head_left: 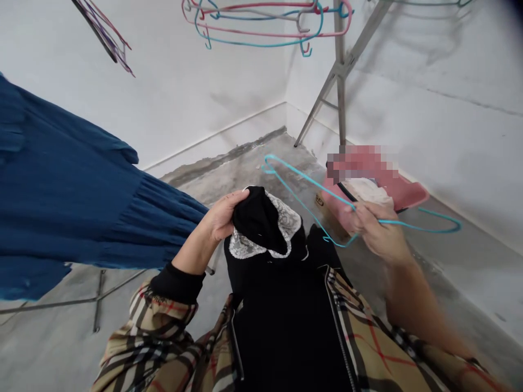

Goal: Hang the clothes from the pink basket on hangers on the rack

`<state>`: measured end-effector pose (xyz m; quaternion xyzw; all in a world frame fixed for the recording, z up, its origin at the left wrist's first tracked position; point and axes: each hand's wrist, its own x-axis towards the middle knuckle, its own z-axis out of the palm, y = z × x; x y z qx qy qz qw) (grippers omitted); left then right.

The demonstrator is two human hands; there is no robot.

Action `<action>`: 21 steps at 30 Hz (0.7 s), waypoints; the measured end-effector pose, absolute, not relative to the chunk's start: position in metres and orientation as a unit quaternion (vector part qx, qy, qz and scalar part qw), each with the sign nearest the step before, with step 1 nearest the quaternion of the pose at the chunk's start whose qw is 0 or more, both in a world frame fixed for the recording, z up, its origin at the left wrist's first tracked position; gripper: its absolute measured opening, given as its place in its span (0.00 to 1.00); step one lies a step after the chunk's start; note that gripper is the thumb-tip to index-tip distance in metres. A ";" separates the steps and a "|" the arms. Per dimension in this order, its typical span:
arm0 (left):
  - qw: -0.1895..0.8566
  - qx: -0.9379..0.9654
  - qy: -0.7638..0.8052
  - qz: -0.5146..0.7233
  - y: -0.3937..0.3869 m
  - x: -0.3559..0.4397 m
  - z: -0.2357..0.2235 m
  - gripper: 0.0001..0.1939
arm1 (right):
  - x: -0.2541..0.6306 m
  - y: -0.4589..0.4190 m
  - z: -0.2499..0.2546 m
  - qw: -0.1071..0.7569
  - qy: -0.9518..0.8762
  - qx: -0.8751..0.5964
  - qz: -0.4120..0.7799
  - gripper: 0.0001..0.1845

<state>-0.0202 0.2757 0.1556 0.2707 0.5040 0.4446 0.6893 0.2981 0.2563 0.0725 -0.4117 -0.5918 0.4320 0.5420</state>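
Plaid jacket [159, 340], hanger [392, 222] in right fingers [361, 216]

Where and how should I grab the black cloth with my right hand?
Probably pinch the cloth by its white lace edge, coming from the right: that edge spreads out there, while the left hand holds the opposite side.
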 end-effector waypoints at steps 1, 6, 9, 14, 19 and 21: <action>0.691 0.267 0.499 0.449 0.277 -0.021 0.154 0.06 | 0.308 0.249 0.071 0.514 -0.610 -0.415 0.437 0.17; 0.684 0.298 0.460 0.482 0.280 -0.016 0.152 0.06 | 0.324 0.233 0.077 0.350 -0.726 -0.454 0.380 0.19; 0.667 0.355 0.447 0.478 0.280 -0.008 0.154 0.12 | 0.316 0.238 0.076 0.327 -0.727 -0.466 0.384 0.21; 0.540 0.581 0.479 0.377 0.271 0.019 0.152 0.11 | 0.273 0.258 0.073 0.355 -0.735 -0.411 0.407 0.22; 0.055 0.872 0.466 0.136 0.265 0.034 0.156 0.13 | 0.228 0.280 0.088 0.452 -0.720 -0.364 0.381 0.21; -0.073 0.891 0.434 0.112 0.267 0.032 0.165 0.14 | 0.223 0.288 0.097 0.479 -0.712 -0.351 0.375 0.20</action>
